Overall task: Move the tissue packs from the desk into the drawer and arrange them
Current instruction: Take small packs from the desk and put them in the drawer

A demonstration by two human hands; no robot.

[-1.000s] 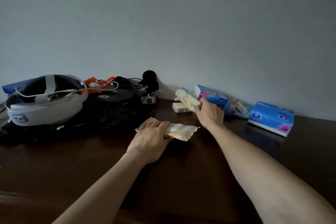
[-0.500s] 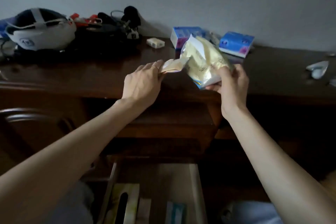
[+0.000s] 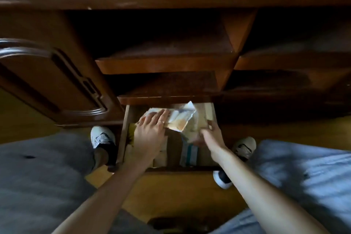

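The open drawer [image 3: 123, 135] lies low in the middle, under the desk's shelves. My left hand [image 3: 150, 133] rests with its fingers spread over a flat beige tissue pack [image 3: 179, 119] at the drawer's back. My right hand [image 3: 210, 136] is blurred at the drawer's right side, its fingers on a pale yellow tissue pack [image 3: 192, 131] that lies partly under the flat one. Further forward in the drawer are a white pack with blue stripes [image 3: 190, 153] and a brown box [image 3: 173, 146]. The desk top with the blue packs is only a blur at the top edge.
Two dark wooden shelves [image 3: 167, 62] jut out above the drawer. A carved cabinet door [image 3: 47, 81] stands at the left. My shoes [image 3: 100, 137] flank the drawer on the yellow floor, and my grey-clad knees fill the lower corners.
My view has swung down from the desk top to the drawer. Both hands have carried the two yellowish packs from above the desk edge down into the drawer.
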